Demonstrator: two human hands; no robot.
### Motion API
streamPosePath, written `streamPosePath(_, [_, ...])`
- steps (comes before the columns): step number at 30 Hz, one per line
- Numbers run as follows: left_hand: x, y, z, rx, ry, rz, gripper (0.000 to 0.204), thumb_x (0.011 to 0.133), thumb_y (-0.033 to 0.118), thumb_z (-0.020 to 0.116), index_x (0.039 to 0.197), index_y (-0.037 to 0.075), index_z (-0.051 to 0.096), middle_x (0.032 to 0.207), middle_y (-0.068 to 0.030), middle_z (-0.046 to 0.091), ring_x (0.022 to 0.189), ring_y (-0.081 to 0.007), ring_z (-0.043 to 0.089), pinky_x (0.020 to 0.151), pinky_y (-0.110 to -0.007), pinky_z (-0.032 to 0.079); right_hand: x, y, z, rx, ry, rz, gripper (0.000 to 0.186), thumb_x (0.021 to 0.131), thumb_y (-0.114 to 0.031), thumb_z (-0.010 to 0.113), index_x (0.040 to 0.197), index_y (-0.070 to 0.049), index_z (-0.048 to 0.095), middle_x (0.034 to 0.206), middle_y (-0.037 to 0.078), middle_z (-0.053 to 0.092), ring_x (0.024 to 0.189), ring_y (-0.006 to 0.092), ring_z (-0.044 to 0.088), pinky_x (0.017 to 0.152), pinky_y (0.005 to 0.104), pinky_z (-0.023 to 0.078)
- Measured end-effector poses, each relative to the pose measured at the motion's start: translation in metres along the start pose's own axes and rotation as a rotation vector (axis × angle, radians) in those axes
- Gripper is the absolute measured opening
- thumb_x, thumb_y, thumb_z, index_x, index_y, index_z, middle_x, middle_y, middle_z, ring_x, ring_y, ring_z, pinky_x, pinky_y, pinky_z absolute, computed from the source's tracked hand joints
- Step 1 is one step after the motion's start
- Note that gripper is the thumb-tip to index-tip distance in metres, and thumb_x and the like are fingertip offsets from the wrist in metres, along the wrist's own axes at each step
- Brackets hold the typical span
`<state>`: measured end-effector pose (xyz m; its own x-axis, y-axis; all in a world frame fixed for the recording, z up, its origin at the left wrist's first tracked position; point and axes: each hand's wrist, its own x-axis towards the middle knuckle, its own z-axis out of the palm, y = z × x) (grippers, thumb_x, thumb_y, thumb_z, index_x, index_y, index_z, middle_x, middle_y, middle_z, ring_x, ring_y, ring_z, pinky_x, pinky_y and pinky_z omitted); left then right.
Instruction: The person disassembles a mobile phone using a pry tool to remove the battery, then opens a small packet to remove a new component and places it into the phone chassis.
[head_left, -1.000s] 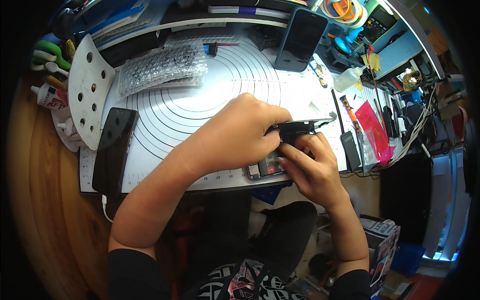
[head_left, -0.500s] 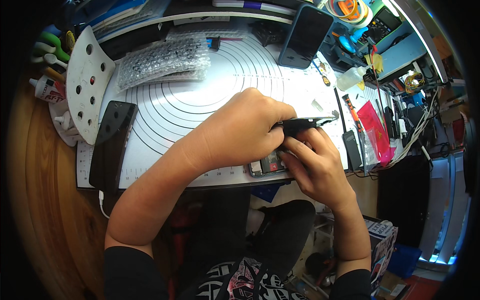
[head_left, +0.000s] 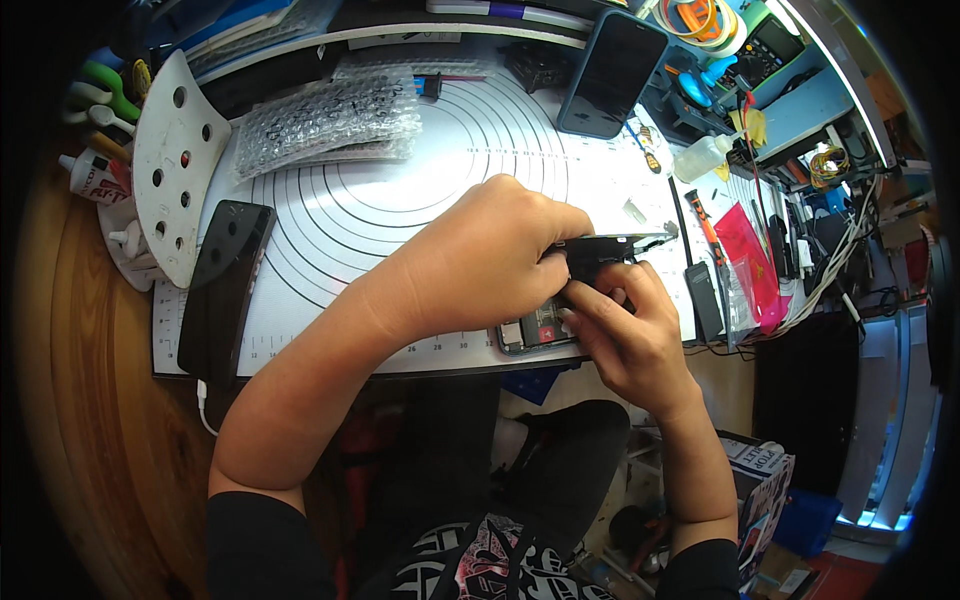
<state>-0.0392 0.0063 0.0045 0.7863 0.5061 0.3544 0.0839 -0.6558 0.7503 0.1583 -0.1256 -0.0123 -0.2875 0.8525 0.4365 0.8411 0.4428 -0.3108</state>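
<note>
An opened phone body [head_left: 520, 338] lies at the front edge of the white mat, its inner parts showing. My left hand [head_left: 495, 250] pinches a thin dark phone screen [head_left: 602, 249] by its left end and holds it tilted up over the body. Over the right part of the body is my right hand [head_left: 640, 335], fingers curled in and thumb against the inside. What its fingertips grip, if anything, is hidden behind the knuckles.
A dark phone [head_left: 226, 290] lies at left beside a perforated white holder [head_left: 180, 150]. Bubble wrap [head_left: 325, 125] and a standing phone [head_left: 612, 75] are at the back. To the right lie a screwdriver [head_left: 706, 222], a battery [head_left: 703, 300] and a pink sheet [head_left: 748, 260].
My right hand's fingers have curled more and shifted slightly down from the screen, showing more of its inner side. The left hand and the screen stay nearly still.
</note>
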Motion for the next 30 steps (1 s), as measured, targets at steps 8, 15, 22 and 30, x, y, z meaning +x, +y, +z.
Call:
streamPosePath(8, [-0.0002, -0.001, 0.0012, 0.0, 0.007, 0.019, 0.028, 0.085, 0.0, 0.063, 0.11, 0.0, 0.077, 0.077, -0.0208, 0.072, 0.064, -0.0266, 0.071, 0.063, -0.033, 0.054, 0.0088, -0.004, -0.0032, 0.045, -0.03, 0.037, 0.027, 0.086, -0.007, 0.077, 0.112, -0.003, 0.071, 0.102, 0.014, 0.062, 0.09, 0.0345, 0.06, 0.079, 0.0444, 0.05])
streamPosePath(15, [-0.0001, -0.0009, 0.0011, 0.003, 0.012, 0.025, 0.028, 0.085, 0.0, 0.063, 0.11, 0.0, 0.077, 0.077, -0.0209, 0.072, 0.065, -0.027, 0.072, 0.064, -0.033, 0.054, 0.0061, -0.0014, -0.0002, 0.075, 0.007, 0.058, 0.03, 0.085, -0.007, 0.079, 0.113, -0.004, 0.072, 0.103, 0.014, 0.062, 0.089, 0.0339, 0.06, 0.077, 0.043, 0.05])
streamPosePath(22, [0.0002, -0.0015, 0.0017, -0.004, 0.01, 0.019, 0.028, 0.085, 0.0, 0.063, 0.11, 0.0, 0.077, 0.078, -0.0208, 0.072, 0.065, -0.027, 0.071, 0.064, -0.033, 0.054, 0.0003, -0.0008, 0.0016, -0.002, 0.008, 0.023, 0.028, 0.084, -0.007, 0.08, 0.111, -0.004, 0.075, 0.101, 0.013, 0.062, 0.081, 0.0291, 0.056, 0.07, 0.0404, 0.049])
streamPosePath(30, [0.0, 0.0002, 0.0008, 0.012, 0.005, 0.013, 0.028, 0.085, 0.0, 0.064, 0.11, 0.0, 0.077, 0.077, -0.0205, 0.072, 0.064, -0.0272, 0.071, 0.064, -0.033, 0.054, 0.0024, -0.0011, 0.0022, 0.043, -0.003, 0.063, 0.026, 0.085, -0.008, 0.079, 0.111, -0.005, 0.075, 0.101, 0.012, 0.063, 0.084, 0.0302, 0.057, 0.074, 0.0416, 0.048])
